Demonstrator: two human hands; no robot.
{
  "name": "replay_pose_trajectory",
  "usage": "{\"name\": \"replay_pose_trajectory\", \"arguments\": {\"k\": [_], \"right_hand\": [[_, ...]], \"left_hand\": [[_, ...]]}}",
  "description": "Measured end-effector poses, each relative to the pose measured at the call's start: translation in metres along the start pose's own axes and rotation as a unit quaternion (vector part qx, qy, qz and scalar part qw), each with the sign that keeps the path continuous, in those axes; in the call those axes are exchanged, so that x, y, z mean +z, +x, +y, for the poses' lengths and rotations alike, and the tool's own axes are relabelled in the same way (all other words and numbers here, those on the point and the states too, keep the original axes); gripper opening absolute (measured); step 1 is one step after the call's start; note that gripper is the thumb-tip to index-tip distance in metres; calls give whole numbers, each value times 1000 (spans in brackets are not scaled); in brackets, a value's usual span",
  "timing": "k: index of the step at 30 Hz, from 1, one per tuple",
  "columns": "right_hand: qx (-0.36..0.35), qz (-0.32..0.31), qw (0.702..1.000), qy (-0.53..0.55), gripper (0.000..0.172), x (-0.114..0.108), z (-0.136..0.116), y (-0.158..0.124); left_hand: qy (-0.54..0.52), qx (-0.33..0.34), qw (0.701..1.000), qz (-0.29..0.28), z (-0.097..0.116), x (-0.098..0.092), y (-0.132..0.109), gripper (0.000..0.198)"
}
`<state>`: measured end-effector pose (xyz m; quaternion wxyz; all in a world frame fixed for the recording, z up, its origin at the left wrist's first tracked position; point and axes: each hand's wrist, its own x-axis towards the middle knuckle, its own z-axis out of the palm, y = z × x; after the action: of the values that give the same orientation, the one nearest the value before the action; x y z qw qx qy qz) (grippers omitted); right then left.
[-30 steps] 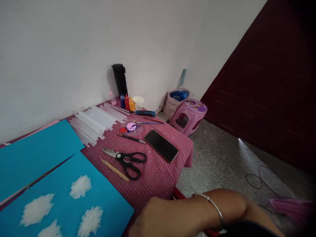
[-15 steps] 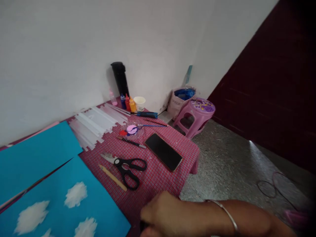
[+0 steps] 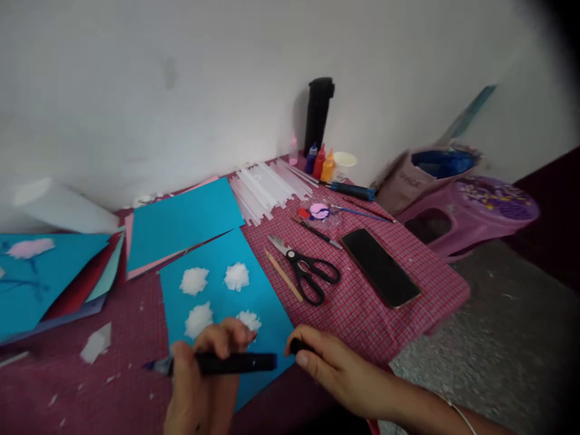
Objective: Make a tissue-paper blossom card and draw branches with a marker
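Crosswise and nearly level, the black marker (image 3: 247,362) hovers over the white-dabbed blue sheet (image 3: 217,251), its blurred bluish tip (image 3: 156,366) pointing left. Your left hand (image 3: 203,396) pinches it, thumb covering some barrel; your right hand (image 3: 338,370) pinches a black cap-like piece (image 3: 297,345), mostly hidden.

Marker (image 3: 244,363) over the six-o'clock side of the tuft-bearing sheet (image 3: 220,298); scissors (image 3: 292,256) at two — stick (image 3: 284,275) between — bottles (image 3: 319,163) at one, before the flask (image 3: 318,112).

Craft cnr w/ paint btls (image 3: 319,164), scissors (image 3: 292,255)
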<state>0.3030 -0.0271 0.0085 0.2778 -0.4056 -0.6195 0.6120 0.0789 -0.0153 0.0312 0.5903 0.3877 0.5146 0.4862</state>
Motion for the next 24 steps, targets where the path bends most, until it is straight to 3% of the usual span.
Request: {"name": "replay_pose_trajectory", "arguments": {"k": [2,10,14,21,24], "right_hand": [[-3,-12,1000,-24,22,8,-4,0],[12,-49,992,-117,13,28,-14,8],[-9,-75,993,-87,21,36,-14,11],[-32,-117,992,35,36,47,-9,7],[-55,-90,989,100,33,46,-14,2]], "left_hand": [[-106,-28,994,28,-2,6,-1,63],[-129,-15,991,30,-9,0,-17,60],[-139,-9,990,-4,-9,-2,-17,61],[-188,101,976,-38,-12,4,-27,44],[-191,180,962,-70,-20,2,-38,47]]}}
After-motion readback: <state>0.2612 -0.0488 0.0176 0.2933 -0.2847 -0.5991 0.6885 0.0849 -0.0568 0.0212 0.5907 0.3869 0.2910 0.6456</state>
